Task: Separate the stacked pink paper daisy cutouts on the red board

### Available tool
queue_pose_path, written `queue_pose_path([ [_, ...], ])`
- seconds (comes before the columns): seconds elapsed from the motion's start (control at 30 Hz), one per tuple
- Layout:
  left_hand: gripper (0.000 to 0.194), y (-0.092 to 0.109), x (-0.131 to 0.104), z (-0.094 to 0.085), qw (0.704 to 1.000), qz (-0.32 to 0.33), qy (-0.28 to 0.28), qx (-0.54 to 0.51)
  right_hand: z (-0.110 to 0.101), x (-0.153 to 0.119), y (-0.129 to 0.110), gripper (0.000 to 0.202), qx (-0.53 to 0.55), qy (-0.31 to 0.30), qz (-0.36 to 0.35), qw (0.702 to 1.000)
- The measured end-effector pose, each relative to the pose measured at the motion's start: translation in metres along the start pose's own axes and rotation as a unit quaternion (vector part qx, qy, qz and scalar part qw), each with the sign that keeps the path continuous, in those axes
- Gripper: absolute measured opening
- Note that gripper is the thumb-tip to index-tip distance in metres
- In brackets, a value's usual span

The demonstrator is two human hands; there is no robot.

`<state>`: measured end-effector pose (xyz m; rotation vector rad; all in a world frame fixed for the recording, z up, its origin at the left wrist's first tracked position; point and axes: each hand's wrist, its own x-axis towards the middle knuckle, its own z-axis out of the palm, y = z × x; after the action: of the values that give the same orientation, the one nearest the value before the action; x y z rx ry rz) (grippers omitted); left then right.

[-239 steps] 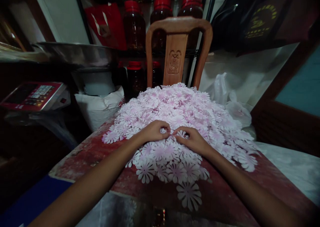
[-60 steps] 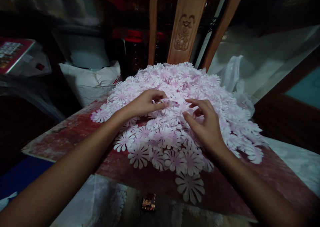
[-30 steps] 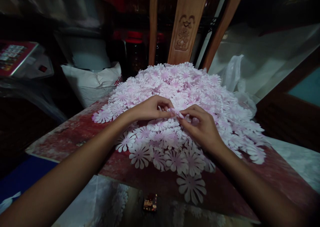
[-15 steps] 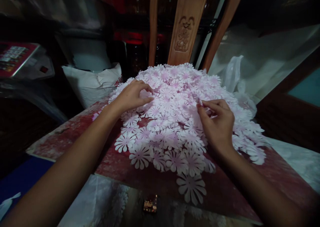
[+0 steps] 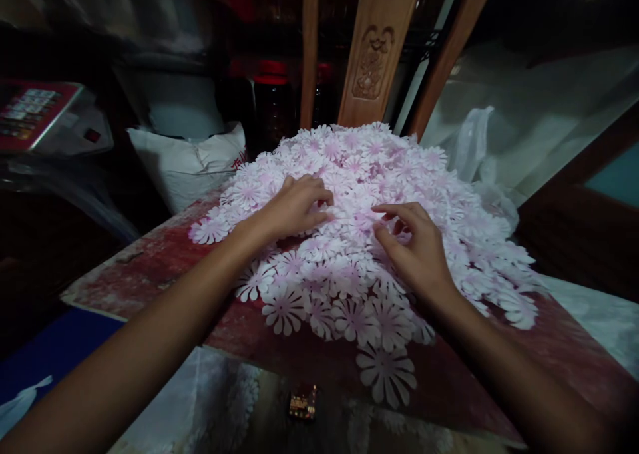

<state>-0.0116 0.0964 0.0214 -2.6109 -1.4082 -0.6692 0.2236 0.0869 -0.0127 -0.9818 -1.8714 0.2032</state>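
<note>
The two hands are now drawn closer together over the middle of the frame, where half a second ago they stood wider apart and the right one was pinching something pale; that suggests the work is back among the loose flowers. The left hand (image 5: pixel 302 204) curls over the pile of pale pink flowers (image 5: pixel 352 188), thumb and fingers nearly together; whether its grip has hold of a petal I cannot tell. The right hand (image 5: pixel 419 244) faces it, its grip parted a little, nothing clearly between thumb and forefinger. The pile fills the centre of the red tabletop (image 5: pixel 150 261). At left, red characters on the white sack (image 5: pixel 184 168) are cut off, and the keypad device's (image 5: pixel 37 111) key markings are too small to read.
</note>
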Motion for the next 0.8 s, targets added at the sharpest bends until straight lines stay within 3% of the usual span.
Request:
queue_pose_path([
  [0.13, 0.022, 0.023, 0.006, 0.006, 0.991, 0.062, 0.068, -0.095, 0.005, -0.003, 0.002, 0.031, 0.058, -0.058, 0.031, 0.996],
  [0.27, 0.025, 0.035, 0.005, 0.017, 0.986, 0.062, 0.062, -0.139, 0.008, -0.005, 0.002, 0.039, 0.063, -0.091, 0.059, 0.992],
  [0.47, 0.025, 0.03, 0.001, 0.026, 0.987, 0.014, 0.044, -0.153, 0.008, -0.003, 0.007, 0.026, 0.12, -0.054, 0.08, 0.988],
  [0.8, 0.03, 0.024, 0.006, 0.031, 0.984, 0.069, 0.066, -0.149, 0.012, -0.006, 0.01, 0.02, 0.139, -0.051, 0.115, 0.982],
])
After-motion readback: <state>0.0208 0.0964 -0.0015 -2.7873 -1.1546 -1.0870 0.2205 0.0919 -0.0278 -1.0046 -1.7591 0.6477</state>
